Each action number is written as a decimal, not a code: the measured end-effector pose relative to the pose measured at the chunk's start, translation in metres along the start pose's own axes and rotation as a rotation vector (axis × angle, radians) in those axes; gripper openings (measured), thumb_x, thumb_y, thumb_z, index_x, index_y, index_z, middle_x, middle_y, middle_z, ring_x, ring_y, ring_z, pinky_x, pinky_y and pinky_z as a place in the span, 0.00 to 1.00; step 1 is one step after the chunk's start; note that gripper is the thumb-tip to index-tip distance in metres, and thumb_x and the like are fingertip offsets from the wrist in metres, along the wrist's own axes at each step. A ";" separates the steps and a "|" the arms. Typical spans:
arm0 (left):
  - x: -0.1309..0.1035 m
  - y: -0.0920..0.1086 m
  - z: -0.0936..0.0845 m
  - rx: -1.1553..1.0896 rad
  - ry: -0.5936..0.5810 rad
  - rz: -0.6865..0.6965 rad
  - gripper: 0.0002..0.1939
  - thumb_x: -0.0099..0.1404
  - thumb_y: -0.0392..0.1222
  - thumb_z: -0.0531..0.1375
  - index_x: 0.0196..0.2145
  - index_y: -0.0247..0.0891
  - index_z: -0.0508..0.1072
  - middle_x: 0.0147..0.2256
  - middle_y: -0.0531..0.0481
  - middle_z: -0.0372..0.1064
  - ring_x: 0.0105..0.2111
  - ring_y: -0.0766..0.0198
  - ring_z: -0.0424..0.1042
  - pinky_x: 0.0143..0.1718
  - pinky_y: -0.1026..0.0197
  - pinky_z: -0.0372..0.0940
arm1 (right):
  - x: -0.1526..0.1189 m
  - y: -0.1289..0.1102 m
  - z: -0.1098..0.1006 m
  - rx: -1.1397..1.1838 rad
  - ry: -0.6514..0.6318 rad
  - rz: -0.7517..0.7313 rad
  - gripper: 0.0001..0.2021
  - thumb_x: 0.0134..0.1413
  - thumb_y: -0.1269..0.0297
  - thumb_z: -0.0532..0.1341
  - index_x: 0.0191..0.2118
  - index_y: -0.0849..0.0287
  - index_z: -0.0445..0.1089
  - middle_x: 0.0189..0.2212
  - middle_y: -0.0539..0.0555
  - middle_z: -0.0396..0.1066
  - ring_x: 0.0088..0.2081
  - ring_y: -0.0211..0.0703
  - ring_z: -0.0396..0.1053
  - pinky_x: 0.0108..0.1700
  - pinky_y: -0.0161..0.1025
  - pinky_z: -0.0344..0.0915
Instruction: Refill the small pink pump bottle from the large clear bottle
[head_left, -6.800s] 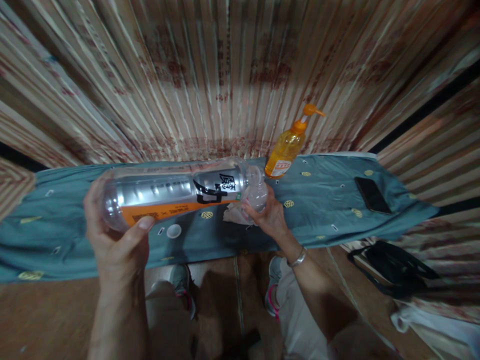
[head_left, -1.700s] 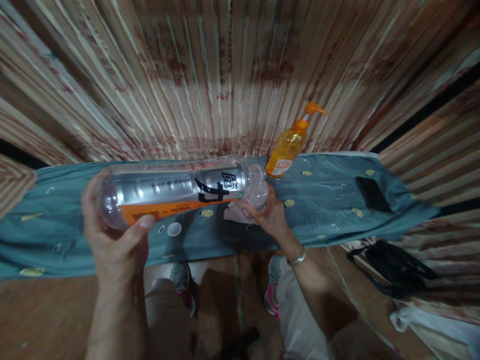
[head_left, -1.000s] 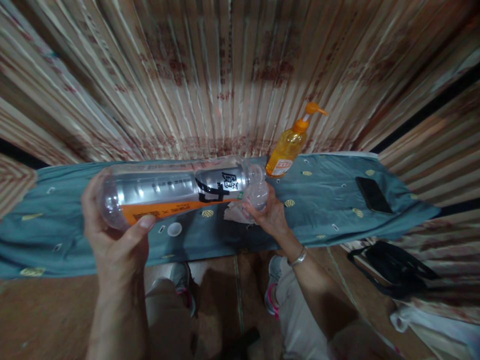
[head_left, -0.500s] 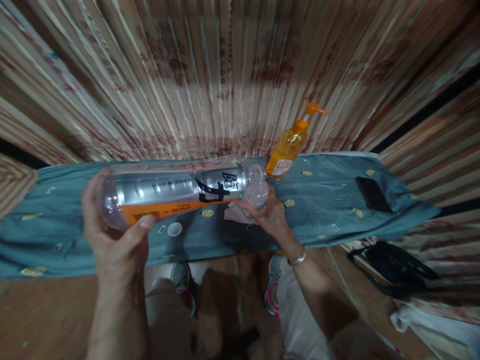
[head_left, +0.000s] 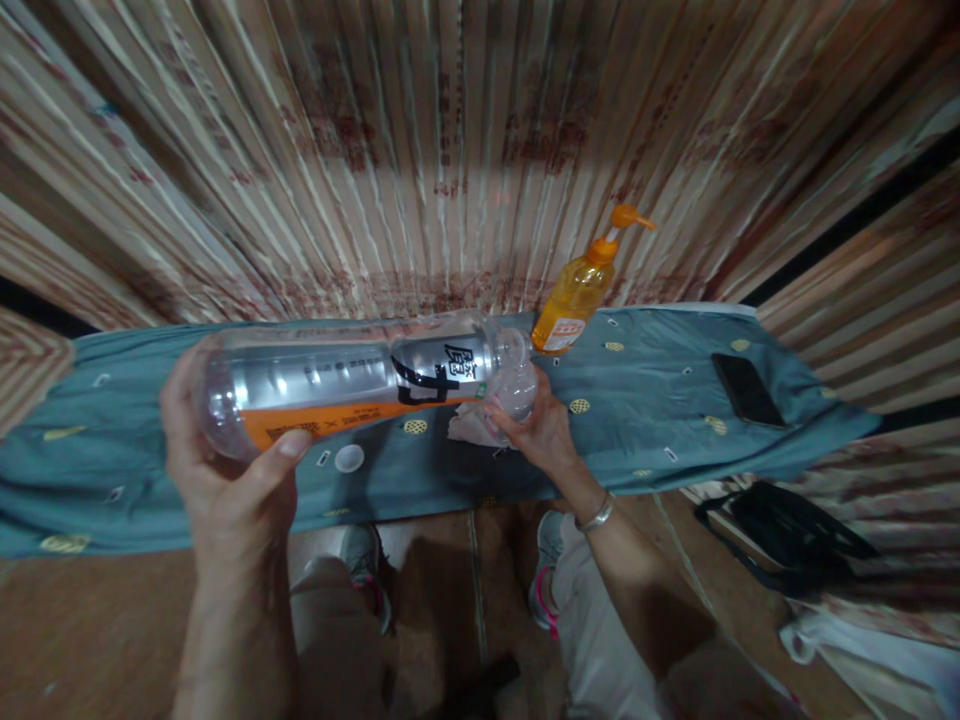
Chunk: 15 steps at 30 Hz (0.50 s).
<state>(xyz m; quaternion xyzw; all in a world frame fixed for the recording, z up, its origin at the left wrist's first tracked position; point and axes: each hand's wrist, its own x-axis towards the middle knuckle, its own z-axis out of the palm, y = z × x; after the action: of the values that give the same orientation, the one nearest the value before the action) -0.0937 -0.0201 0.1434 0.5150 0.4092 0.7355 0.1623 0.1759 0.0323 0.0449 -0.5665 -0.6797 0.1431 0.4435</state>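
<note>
My left hand [head_left: 232, 460] is wrapped round the base of a large clear plastic bottle [head_left: 337, 370] with a silver and orange label. The bottle lies nearly level above the table, its neck pointing right. At its mouth, my right hand [head_left: 544, 430] is closed on a small clear plastic bottle [head_left: 516, 390]; whether the two mouths touch I cannot tell. Beneath that hand a crumpled pale tissue [head_left: 469, 427] shows in part. A round white cap [head_left: 349, 459] lies on the cloth below the large bottle.
An orange pump bottle [head_left: 574, 300] stands at the back of the table, behind my right hand. Farther right lies a black phone [head_left: 748, 389]. A teal patterned cloth [head_left: 637, 420] covers the narrow table. A pleated curtain [head_left: 450, 150] hangs behind; a black bag [head_left: 787, 535] is at lower right.
</note>
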 end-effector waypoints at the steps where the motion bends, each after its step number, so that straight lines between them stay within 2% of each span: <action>1: 0.000 0.000 0.000 0.005 0.000 0.003 0.41 0.33 0.46 0.74 0.50 0.53 0.73 0.53 0.50 0.68 0.61 0.42 0.61 0.65 0.29 0.44 | 0.000 0.000 0.000 0.002 -0.005 -0.001 0.38 0.47 0.44 0.66 0.59 0.60 0.59 0.48 0.63 0.74 0.47 0.57 0.75 0.46 0.51 0.74; 7: 0.001 -0.002 -0.002 0.025 -0.011 0.022 0.42 0.34 0.48 0.74 0.51 0.52 0.72 0.53 0.49 0.68 0.60 0.43 0.61 0.65 0.30 0.45 | -0.001 0.002 0.000 -0.004 0.001 -0.005 0.38 0.47 0.43 0.66 0.59 0.61 0.59 0.48 0.63 0.74 0.47 0.57 0.75 0.46 0.50 0.74; 11: 0.001 -0.002 -0.001 0.038 0.001 0.020 0.43 0.32 0.51 0.75 0.50 0.55 0.73 0.54 0.52 0.68 0.61 0.43 0.60 0.66 0.32 0.45 | -0.001 0.002 0.001 -0.011 0.005 0.004 0.37 0.48 0.44 0.66 0.60 0.59 0.59 0.46 0.62 0.75 0.46 0.57 0.76 0.44 0.50 0.74; 15: 0.000 0.000 0.000 0.009 0.002 -0.002 0.42 0.33 0.47 0.74 0.50 0.55 0.73 0.53 0.52 0.69 0.60 0.43 0.62 0.65 0.31 0.46 | -0.001 0.002 0.001 -0.015 0.009 -0.006 0.38 0.47 0.44 0.66 0.59 0.61 0.59 0.46 0.63 0.75 0.46 0.57 0.76 0.43 0.49 0.74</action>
<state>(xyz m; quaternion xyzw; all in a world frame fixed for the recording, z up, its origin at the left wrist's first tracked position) -0.0936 -0.0201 0.1440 0.5148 0.4130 0.7339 0.1604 0.1763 0.0324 0.0420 -0.5686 -0.6803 0.1340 0.4427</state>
